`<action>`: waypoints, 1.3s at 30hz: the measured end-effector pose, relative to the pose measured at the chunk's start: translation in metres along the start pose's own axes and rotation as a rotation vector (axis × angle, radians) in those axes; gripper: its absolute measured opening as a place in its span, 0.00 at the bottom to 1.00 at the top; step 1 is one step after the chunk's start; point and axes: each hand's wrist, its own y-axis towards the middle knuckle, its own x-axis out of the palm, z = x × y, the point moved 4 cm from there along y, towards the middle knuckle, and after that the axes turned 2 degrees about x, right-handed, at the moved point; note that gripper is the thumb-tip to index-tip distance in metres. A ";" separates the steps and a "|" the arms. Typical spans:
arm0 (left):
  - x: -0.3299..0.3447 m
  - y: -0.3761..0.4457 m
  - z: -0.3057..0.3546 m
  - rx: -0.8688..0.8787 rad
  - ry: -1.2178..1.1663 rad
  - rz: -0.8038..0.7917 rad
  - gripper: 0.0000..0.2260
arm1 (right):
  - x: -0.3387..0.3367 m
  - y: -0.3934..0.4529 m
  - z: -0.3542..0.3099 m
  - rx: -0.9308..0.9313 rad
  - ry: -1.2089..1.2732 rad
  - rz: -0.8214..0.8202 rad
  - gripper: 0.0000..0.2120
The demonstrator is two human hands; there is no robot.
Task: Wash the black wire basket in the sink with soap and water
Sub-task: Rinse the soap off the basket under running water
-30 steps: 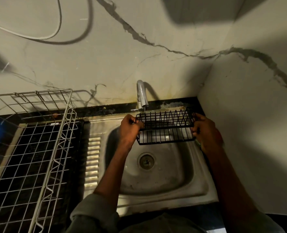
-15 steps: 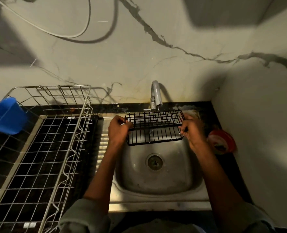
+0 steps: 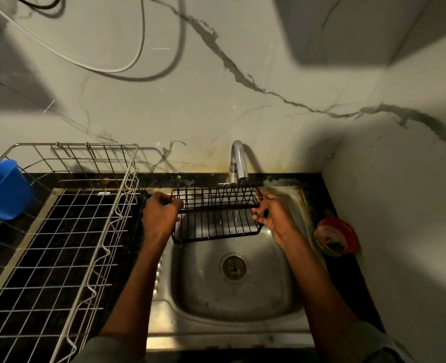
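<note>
The black wire basket (image 3: 216, 216) hangs over the back of the steel sink (image 3: 232, 297), right under the chrome tap (image 3: 237, 163). A thin stream of water runs from the tap through its wires. My left hand (image 3: 159, 216) grips the basket's left end with curled fingers. My right hand (image 3: 274, 216) pinches its right end. The drain (image 3: 233, 266) lies in the open below the basket.
A large silver wire dish rack (image 3: 59, 244) fills the counter left of the sink, with a blue plastic cup (image 3: 3, 189) at its far left. A red round tub (image 3: 334, 237) sits on the dark counter right of the sink. Walls close in behind and on the right.
The view has swung right and down, showing the blue cup and red tub. The basket now sits lower over the sink, and both hands keep hold of its ends.
</note>
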 end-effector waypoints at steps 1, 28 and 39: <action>-0.003 0.001 -0.001 0.003 0.007 0.011 0.10 | 0.003 -0.001 0.000 -0.007 -0.008 -0.009 0.30; 0.095 -0.042 -0.013 0.487 -0.031 -0.485 0.19 | -0.065 -0.018 0.061 0.068 -0.326 0.325 0.42; 0.123 -0.066 -0.013 0.981 0.208 -0.524 0.15 | 0.004 -0.020 0.030 0.156 -0.345 -0.063 0.18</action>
